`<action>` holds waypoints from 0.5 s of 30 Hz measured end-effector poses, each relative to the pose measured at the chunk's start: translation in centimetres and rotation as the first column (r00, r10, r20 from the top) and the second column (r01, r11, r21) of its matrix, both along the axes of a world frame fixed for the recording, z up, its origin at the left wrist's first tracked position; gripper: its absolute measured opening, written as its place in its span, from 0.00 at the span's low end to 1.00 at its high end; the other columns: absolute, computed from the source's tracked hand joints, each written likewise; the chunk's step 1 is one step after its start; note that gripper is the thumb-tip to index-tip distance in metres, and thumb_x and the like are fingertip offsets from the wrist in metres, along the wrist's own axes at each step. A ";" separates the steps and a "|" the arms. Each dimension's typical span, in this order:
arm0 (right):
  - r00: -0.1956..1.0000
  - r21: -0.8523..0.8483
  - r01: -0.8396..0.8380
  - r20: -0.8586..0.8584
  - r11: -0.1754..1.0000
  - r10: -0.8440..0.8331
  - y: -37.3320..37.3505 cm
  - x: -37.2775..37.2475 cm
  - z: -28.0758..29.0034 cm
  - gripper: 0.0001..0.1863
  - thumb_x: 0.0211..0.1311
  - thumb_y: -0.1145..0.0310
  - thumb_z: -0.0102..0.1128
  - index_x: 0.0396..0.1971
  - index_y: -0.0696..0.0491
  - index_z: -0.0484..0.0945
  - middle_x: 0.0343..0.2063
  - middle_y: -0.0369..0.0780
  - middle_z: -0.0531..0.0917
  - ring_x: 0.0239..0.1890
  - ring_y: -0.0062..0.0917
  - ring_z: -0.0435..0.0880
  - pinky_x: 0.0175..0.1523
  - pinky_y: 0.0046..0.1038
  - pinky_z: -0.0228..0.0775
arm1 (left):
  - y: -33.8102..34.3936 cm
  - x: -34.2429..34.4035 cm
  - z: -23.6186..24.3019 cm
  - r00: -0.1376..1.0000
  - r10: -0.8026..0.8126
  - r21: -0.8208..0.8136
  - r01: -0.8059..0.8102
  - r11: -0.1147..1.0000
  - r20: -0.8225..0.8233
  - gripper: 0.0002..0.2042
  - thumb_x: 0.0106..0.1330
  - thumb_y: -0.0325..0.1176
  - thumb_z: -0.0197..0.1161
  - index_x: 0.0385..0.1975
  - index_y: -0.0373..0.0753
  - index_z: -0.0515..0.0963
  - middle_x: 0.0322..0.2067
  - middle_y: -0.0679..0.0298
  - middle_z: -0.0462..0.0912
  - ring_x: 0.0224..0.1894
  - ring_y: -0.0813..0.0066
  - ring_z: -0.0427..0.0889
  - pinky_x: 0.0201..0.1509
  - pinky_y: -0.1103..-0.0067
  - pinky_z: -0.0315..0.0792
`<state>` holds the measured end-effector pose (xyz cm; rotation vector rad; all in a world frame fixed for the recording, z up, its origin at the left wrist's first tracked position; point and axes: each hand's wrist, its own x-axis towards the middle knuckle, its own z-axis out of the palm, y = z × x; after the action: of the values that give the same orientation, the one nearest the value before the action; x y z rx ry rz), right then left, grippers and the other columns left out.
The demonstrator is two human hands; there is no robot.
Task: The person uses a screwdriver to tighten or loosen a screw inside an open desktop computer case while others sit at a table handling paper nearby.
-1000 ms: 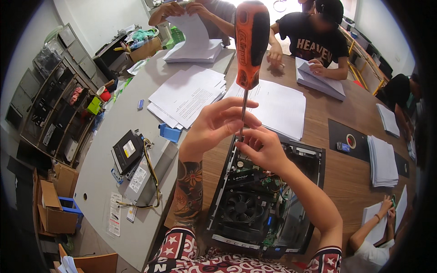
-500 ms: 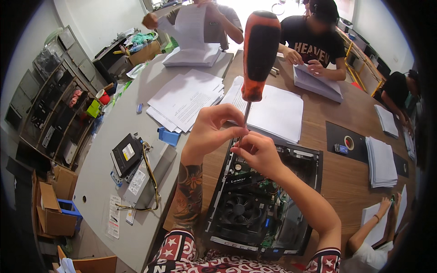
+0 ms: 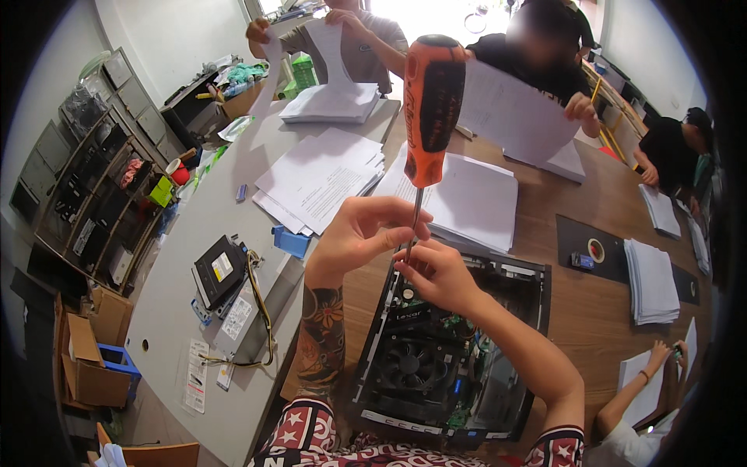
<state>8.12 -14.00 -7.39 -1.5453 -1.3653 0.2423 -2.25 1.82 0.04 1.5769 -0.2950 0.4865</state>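
Note:
An orange and black screwdriver (image 3: pixel 436 109) stands nearly upright, handle up, over the far side of an open desktop computer case (image 3: pixel 447 358). Its thin shaft passes between the thumb and fingers of my left hand (image 3: pixel 362 237). Lower down, the fingertips of my right hand (image 3: pixel 440 272) close round the shaft near its tip. Whether a small screw sits at the tip is hidden by those fingers. Inside the case are a black cooling fan (image 3: pixel 408 364), green circuit boards and a black drive.
Printed paper stacks (image 3: pixel 475 198) lie just beyond the case. On the grey table at left are a metal power supply (image 3: pixel 253 315) with cables, an optical drive (image 3: pixel 219 271) and a blue plastic piece (image 3: pixel 291 241). A tape roll (image 3: pixel 596 249) lies at right. Several people handle papers around the table.
The screwdriver has turned, shifting its handle slightly left and down. Both my hands keep their grip, with the left a little lower. Across the table, one person has raised a large sheet of paper.

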 end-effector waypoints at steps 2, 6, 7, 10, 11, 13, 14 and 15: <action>1.000 -0.009 0.006 -0.008 1.000 -0.006 0.0 -0.1 0.0 0.09 0.62 0.68 0.67 0.39 0.56 0.83 0.24 0.36 0.75 0.23 0.22 0.77 0.32 0.26 0.71 | 0.1 0.0 -0.2 0.997 -0.006 0.011 0.007 1.000 -0.071 0.08 0.62 0.17 0.64 0.40 0.27 0.82 0.35 0.58 0.86 0.39 0.73 0.86 0.49 0.78 0.78; 0.999 -0.033 0.001 -0.034 0.999 -0.002 0.0 -0.2 0.3 0.10 0.62 0.69 0.67 0.40 0.56 0.82 0.25 0.36 0.75 0.24 0.22 0.77 0.32 0.27 0.71 | 0.0 0.3 -0.5 0.997 0.032 -0.019 -0.033 0.999 -0.067 0.08 0.60 0.15 0.64 0.38 0.27 0.82 0.33 0.58 0.86 0.37 0.73 0.86 0.45 0.79 0.79; 0.999 -0.039 0.003 -0.045 0.999 -0.005 0.0 -0.2 0.3 0.10 0.62 0.69 0.67 0.40 0.56 0.82 0.25 0.36 0.75 0.24 0.22 0.77 0.32 0.27 0.71 | -0.1 0.2 -0.5 0.996 0.060 -0.033 -0.062 0.998 -0.061 0.07 0.58 0.15 0.65 0.37 0.27 0.82 0.32 0.59 0.86 0.35 0.73 0.86 0.43 0.80 0.79; 1.000 -0.025 0.007 -0.028 1.000 -0.007 0.0 -0.2 0.2 0.10 0.61 0.69 0.67 0.40 0.56 0.82 0.25 0.36 0.75 0.24 0.21 0.77 0.32 0.26 0.71 | 0.4 0.4 -0.9 0.993 0.114 -0.005 -0.114 0.993 -0.016 0.08 0.56 0.15 0.67 0.36 0.27 0.82 0.30 0.60 0.85 0.35 0.75 0.85 0.43 0.80 0.79; 1.000 -0.024 0.008 -0.027 1.000 -0.008 0.1 -0.1 0.1 0.10 0.61 0.69 0.67 0.40 0.56 0.82 0.25 0.36 0.75 0.24 0.21 0.77 0.32 0.26 0.71 | 0.6 0.5 -1.0 0.990 0.139 0.034 -0.140 0.990 0.020 0.08 0.56 0.16 0.69 0.36 0.28 0.82 0.30 0.61 0.85 0.36 0.75 0.85 0.44 0.80 0.79; 1.000 -0.014 0.013 -0.015 1.000 -0.013 0.1 0.0 -0.2 0.09 0.62 0.70 0.66 0.41 0.55 0.82 0.25 0.36 0.75 0.24 0.22 0.77 0.32 0.26 0.71 | 0.6 0.8 -0.8 0.990 0.138 0.031 -0.140 0.990 0.040 0.09 0.56 0.17 0.69 0.36 0.28 0.82 0.31 0.62 0.85 0.37 0.76 0.85 0.46 0.80 0.78; 1.000 -0.012 0.014 -0.015 1.000 -0.014 0.1 0.0 -0.3 0.09 0.62 0.70 0.66 0.41 0.55 0.82 0.25 0.36 0.75 0.24 0.22 0.77 0.32 0.26 0.71 | 0.5 0.9 -0.7 0.989 0.138 0.028 -0.140 0.990 0.056 0.09 0.56 0.18 0.70 0.37 0.28 0.82 0.31 0.62 0.85 0.39 0.76 0.84 0.47 0.79 0.78; 1.000 -0.002 0.003 -0.010 1.000 -0.003 0.1 0.1 -0.3 0.09 0.62 0.70 0.66 0.41 0.54 0.82 0.26 0.36 0.75 0.24 0.22 0.77 0.31 0.27 0.71 | 0.4 0.8 -0.4 0.989 0.137 0.029 -0.139 0.990 0.057 0.09 0.56 0.18 0.70 0.37 0.28 0.82 0.31 0.62 0.85 0.39 0.76 0.84 0.47 0.79 0.78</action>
<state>8.19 -13.88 -7.74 -1.5456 -1.3552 0.2501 -1.46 2.17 -0.35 1.6250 -0.2376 0.6354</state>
